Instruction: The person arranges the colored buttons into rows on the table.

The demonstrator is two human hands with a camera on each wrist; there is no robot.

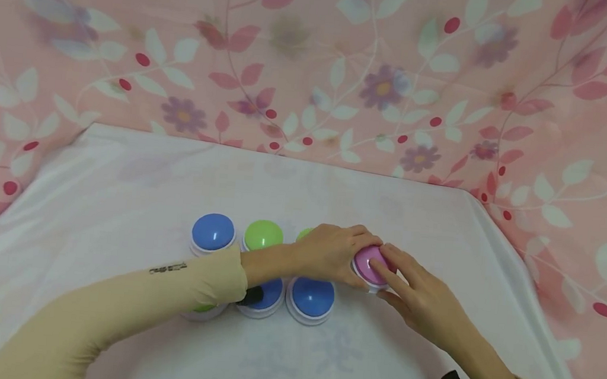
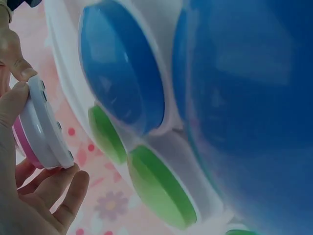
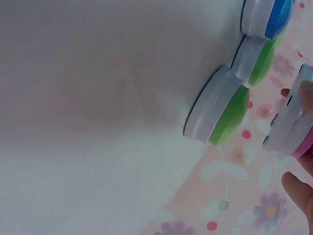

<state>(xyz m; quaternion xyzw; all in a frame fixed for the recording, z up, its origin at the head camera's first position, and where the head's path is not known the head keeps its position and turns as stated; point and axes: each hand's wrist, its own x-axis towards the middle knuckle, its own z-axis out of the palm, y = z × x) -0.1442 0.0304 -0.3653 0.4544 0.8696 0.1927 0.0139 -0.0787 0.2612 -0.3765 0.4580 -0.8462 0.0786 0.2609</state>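
Observation:
Both hands hold a pink-domed push button (image 1: 371,264) with a white base, raised off the cloth at the right end of a group of similar buttons. My left hand (image 1: 330,252) grips its left side, thumb and fingers around the rim. From the right, my right hand (image 1: 417,295) holds its edge, one finger lying over the pink dome. In the left wrist view the button's white base (image 2: 46,125) shows small dark feet underneath. The right wrist view has the same white base (image 3: 288,122) at its right edge, partly covered by fingers.
Several buttons stand close together on the white cloth (image 1: 397,221): blue ones (image 1: 313,297) in front, a blue one (image 1: 213,232) and a green one (image 1: 264,234) behind. My left forearm crosses above them, hiding some. Flowered pink fabric (image 1: 313,65) rises behind the table.

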